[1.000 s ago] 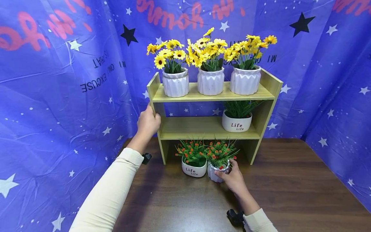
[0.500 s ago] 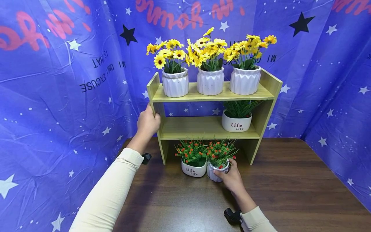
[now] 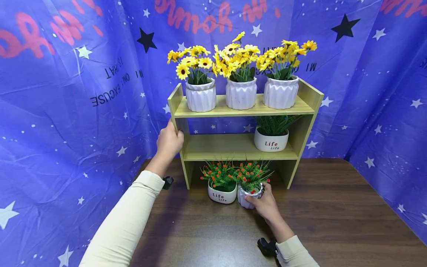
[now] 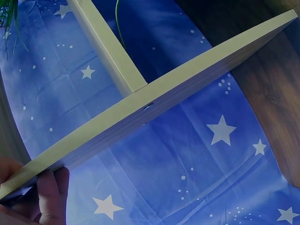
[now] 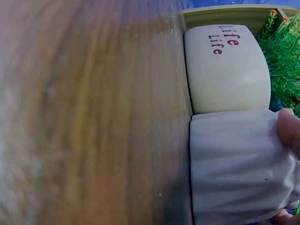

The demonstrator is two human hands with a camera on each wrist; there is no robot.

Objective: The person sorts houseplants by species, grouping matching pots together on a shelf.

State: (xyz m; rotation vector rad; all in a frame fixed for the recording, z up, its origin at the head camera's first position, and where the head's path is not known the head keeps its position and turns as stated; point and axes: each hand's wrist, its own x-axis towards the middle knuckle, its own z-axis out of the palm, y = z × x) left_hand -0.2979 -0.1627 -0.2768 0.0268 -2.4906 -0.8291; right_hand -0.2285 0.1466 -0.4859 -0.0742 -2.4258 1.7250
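My left hand (image 3: 169,141) grips the left side panel of a wooden shelf unit (image 3: 220,146) at mid height. In the left wrist view its thumb and fingers (image 4: 50,197) pinch the panel's (image 4: 150,91) edge from both sides. On the table, at the front of the unit's bottom opening, my right hand (image 3: 267,202) holds a white fluted flowerpot (image 5: 239,168) with small red flowers and green leaves, thumb on the near side of its rim. Directly left of it, close against it, stands a white oval flowerpot (image 3: 221,195) lettered "Life", with similar red flowers.
Three white fluted pots with yellow flowers, the middle one (image 3: 241,94) among them, line the top shelf. Another "Life" pot (image 3: 271,142) with green grass stands at the right of the middle shelf. A blue star-printed curtain (image 3: 83,129) hangs behind and beside the brown table (image 3: 333,215).
My right wrist has shifted slightly left, with the hand still on the fluted pot. The left hand keeps its grip on the panel. The head view has drifted a little.
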